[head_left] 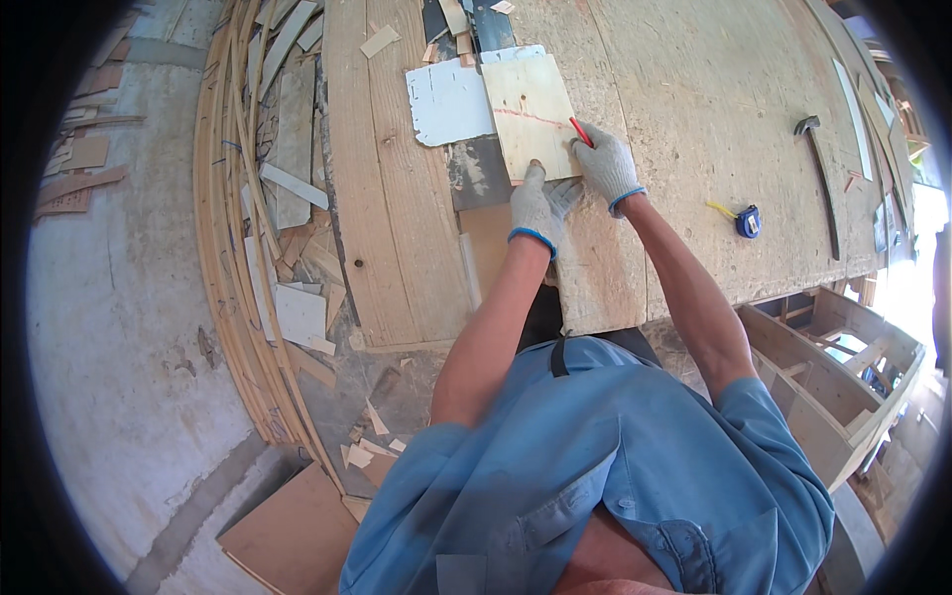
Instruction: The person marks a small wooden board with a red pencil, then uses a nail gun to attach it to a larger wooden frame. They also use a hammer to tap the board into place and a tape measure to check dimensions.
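A thin pale wooden board with a wavering red line across it lies on the workbench, partly over a white sheet with ragged edges. In a grey knit work glove with a blue cuff, my left hand grips the board's near edge, its bare thumb tip on top; some of its fingers are hidden. My right hand, gloved alike, pinches a red pencil at the board's right edge. The pencil's tip is near the right end of the red line.
On the wooden workbench to the right lie a blue tape measure with a yellow tab and a long-handled hammer. Long wooden strips and offcuts fill the left side. An open wooden frame stands at lower right.
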Tool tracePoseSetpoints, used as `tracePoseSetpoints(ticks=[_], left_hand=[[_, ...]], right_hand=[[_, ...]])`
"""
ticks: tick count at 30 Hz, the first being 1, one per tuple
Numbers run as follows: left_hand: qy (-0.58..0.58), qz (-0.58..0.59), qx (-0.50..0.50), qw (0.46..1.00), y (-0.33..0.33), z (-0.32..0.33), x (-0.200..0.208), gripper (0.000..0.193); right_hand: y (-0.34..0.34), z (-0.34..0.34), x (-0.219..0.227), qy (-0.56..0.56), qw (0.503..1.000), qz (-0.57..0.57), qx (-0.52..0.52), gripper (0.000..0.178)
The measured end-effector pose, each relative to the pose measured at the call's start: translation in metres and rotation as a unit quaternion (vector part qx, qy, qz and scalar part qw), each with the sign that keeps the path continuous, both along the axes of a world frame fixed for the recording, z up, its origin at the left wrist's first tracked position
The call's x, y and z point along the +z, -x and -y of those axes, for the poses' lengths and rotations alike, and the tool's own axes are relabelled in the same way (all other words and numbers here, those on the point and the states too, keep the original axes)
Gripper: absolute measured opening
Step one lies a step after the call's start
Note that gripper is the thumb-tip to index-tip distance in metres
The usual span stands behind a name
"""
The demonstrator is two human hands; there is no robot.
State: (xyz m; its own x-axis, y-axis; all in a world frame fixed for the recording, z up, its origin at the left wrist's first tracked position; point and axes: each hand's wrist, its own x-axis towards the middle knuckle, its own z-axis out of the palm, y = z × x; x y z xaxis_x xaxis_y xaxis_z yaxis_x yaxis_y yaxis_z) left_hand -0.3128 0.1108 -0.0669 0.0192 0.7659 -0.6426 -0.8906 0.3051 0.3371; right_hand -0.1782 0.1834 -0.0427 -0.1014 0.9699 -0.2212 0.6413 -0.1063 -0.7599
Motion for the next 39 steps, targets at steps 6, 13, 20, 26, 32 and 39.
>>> tracePoseSetpoints(ticks=[6, 13, 20, 26, 32, 39], left_hand=[[-0.003, -0.006, 0.004, 1.000, 0.001, -0.003, 0.004, 0.046], [-0.011, 0.001, -0.004, 1.000, 0.004, -0.007, 0.001, 0.044], [-0.008, -0.011, -0.003, 1.000, 0.005, -0.006, 0.004, 0.043], [-0.002, 0.010, 0.004, 1.000, 0.004, -0.001, 0.008, 0.044], [0.003, 0.011, 0.003, 1.000, 0.005, -0.003, 0.003, 0.044], [0.002, 0.007, 0.006, 1.000, 0.006, -0.004, 0.002, 0.045]], right_hand=[[0.004, -0.004, 0.006, 0.019, 1.000, 0.007, 0.005, 0.046], [0.006, -0.009, 0.004, 0.015, 1.000, 0.008, -0.001, 0.045], [0.004, -0.011, -0.001, -0.025, 0.999, 0.026, 0.019, 0.045], [0.003, -0.005, 0.006, 0.025, 1.000, 0.010, -0.007, 0.047], [0.003, -0.009, 0.003, 0.007, 1.000, 0.025, 0.011, 0.048], [0.007, -0.007, 0.008, 0.006, 1.000, 0.022, -0.001, 0.048]])
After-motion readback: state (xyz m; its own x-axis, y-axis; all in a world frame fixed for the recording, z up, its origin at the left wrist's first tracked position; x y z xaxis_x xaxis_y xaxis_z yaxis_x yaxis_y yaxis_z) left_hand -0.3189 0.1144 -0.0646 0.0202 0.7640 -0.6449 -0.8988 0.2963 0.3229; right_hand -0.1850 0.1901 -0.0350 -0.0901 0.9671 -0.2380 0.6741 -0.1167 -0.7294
